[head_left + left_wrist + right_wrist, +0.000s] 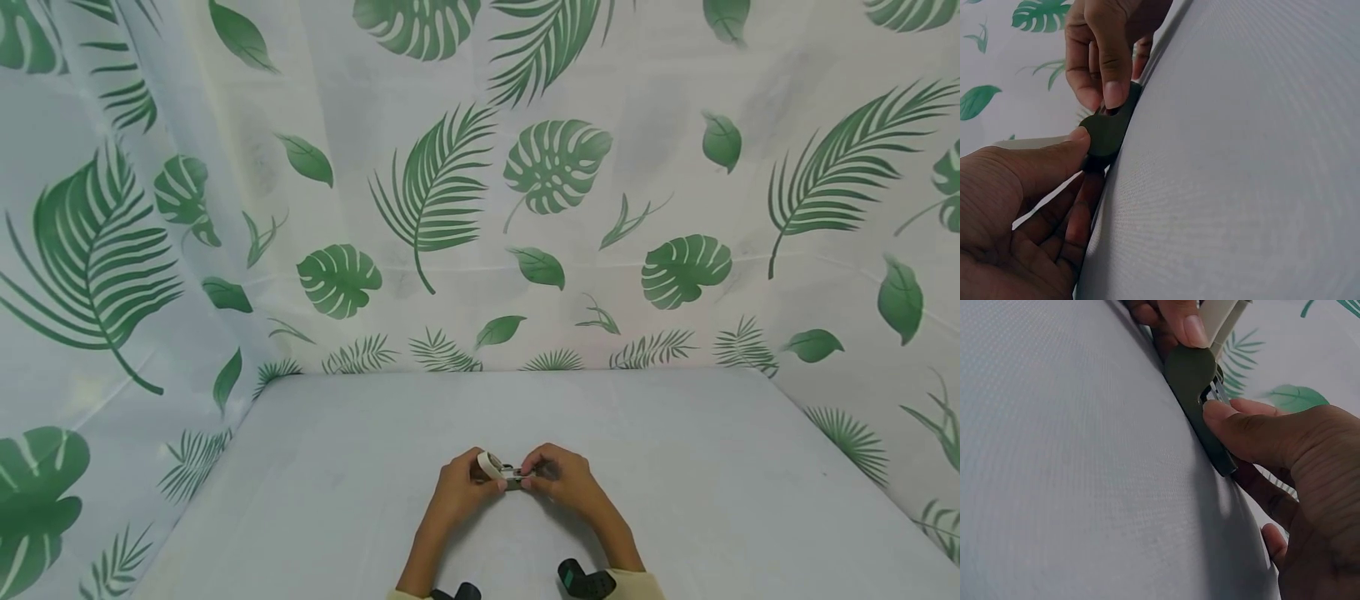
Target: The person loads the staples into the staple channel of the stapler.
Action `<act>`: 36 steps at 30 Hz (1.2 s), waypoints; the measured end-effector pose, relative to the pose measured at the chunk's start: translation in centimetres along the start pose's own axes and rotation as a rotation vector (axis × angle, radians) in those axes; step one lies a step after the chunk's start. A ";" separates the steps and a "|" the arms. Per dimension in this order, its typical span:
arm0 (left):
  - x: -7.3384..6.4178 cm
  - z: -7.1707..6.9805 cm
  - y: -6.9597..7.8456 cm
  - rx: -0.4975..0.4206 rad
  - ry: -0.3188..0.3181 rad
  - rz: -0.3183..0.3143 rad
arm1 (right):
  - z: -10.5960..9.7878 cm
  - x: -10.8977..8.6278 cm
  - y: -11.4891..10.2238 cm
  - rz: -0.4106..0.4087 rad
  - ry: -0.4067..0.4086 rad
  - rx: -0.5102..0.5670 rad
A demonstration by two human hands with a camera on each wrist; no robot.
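- Between the person's two hands, low in the head view and just off its middle line, sits a small dark green gadget (pixel 1194 407), touching or barely above the white surface; I can't tell which.
- Its long axis runs crosswise, from hand to hand: rounded end toward the person's left, narrower end toward the right.
- From the rounded end a pale arm (pixel 1215 319) stands up, leaning away to the left.
- The left hand (pixel 459 483) pinches that rounded end, thumb on its near face.
- The right hand (pixel 567 479) is closed down to a pinch too, thumb and fingertips at a notch in the body, beside a thin metal piece (pixel 1220 392).
- Under it all spreads a pale, finely woven cloth (pixel 337 500), smooth across a broad top.
- Behind and to both sides hang white curtains (pixel 457 312) printed with green leaves and fronds.
- Black wrist devices (pixel 588 581) show by the cream sleeves (pixel 637 586).
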State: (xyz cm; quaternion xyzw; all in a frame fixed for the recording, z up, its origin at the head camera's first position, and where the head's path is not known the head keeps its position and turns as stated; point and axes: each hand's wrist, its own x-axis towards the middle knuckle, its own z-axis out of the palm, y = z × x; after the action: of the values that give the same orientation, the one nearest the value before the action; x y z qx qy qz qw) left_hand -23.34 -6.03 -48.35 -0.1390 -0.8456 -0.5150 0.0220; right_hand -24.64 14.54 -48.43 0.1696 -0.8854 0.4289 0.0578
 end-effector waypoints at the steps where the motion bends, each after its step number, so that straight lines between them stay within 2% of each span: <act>1: 0.0 0.0 0.0 0.001 0.000 0.002 | -0.1 0.0 0.0 0.005 -0.003 0.003; 10: 0.0 -0.1 -0.1 -0.006 -0.028 -0.019 | -0.6 -0.2 0.4 -0.038 -0.026 0.033; 15: -0.3 -0.5 0.0 -0.046 -0.047 -0.041 | -0.6 -0.5 0.9 -0.004 -0.005 0.029; 20: -0.3 -0.4 0.0 -0.109 -0.015 -0.055 | -0.4 -0.7 1.3 0.021 0.026 0.008; 23: -0.2 -0.1 -0.1 -0.110 0.010 -0.045 | -0.2 -0.7 1.5 0.016 0.037 -0.016; 29: -0.1 0.5 0.4 -0.034 0.048 -0.008 | 0.0 -0.8 1.6 0.015 0.049 -0.043; 36: 0.2 1.2 1.1 0.124 0.130 0.052 | 0.2 -0.5 1.5 -0.012 0.075 -0.067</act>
State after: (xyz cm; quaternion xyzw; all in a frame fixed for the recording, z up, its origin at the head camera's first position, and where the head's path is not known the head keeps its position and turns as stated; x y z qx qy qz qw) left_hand -23.15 -4.46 -47.91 -0.1257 -0.8688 -0.4687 0.0988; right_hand -24.65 15.40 -49.76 0.1566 -0.8955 0.4047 0.0991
